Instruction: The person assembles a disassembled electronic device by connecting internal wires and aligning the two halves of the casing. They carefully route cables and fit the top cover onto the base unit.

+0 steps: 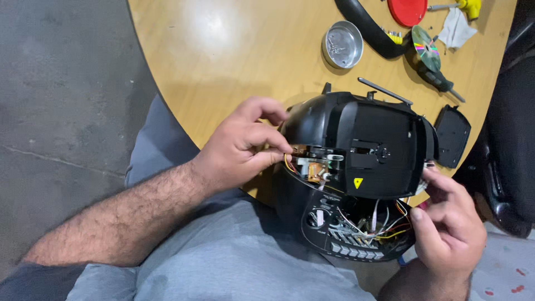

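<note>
A: Where's the main thing?
B: Black portable player, half opened, lying at the near edge of the wooden table and partly over the person's lap. Its shell is split, wires and a button strip showing in the lower part.

A: Left hand?
B: Left hand is on the player's left side, grip pressed together, thumb and fingers pinching a small orange-brown circuit piece at the seam between the two shell halves.

A: Right hand?
B: Right hand is at the player's right end, fingers curled, thumb and fingertips touching the edge of the casing near the wires. Cannot tell if it really clamps anything or just steadies it.

A: Other stuff?
B: Loose black cover just beside the player's right side. Farther up the table: round metal tin, shiny disc, dark-handled screwdriver, red round lid, crumpled white cloth, curved black handle piece. Grey floor on the left.
</note>
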